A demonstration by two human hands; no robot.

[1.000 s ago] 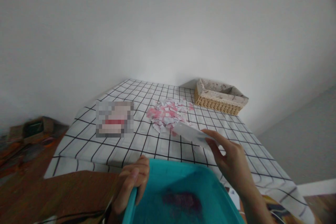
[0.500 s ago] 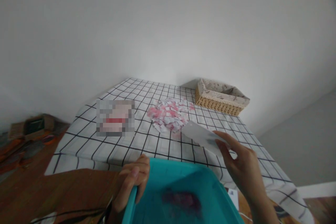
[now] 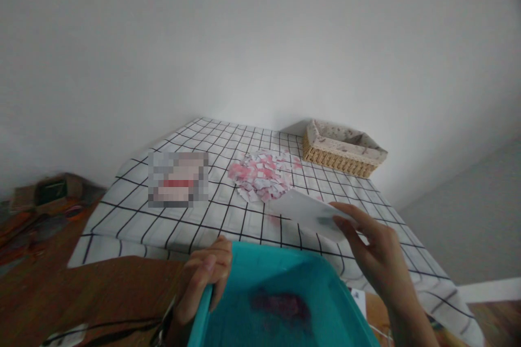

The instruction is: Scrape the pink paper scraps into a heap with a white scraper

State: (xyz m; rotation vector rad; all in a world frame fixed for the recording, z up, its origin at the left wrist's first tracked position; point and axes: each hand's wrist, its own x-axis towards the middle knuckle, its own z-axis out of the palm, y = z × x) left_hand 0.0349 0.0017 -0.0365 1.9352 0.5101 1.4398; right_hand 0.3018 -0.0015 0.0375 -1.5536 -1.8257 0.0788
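My left hand (image 3: pixel 207 276) is wrapped around the left rim of a teal plastic bin (image 3: pixel 285 260) held against the table's front edge. Inside the bin lies a dark reddish, blurred patch of something I cannot make out. Between thumb and fingers, my right hand (image 3: pixel 374 249) pinches a thin white card (image 3: pixel 311 214), tilted above the cloth. The card's far edge reaches the near right side of a heap of pink and white paper scraps (image 3: pixel 262 173). Faint pink smears show on the cloth near the card.
A wicker basket (image 3: pixel 344 154) with a patterned lining stands at the table's back right. A pixelated item (image 3: pixel 179 180) lies on the left of the white checked tablecloth (image 3: pixel 228 138). A cardboard box (image 3: pixel 57 193) and blurred orange things are on the floor at left.
The right hand's card has shifted slightly to the left and lies at a somewhat different tilt beside the heap. The left hand keeps its grip on the bin.
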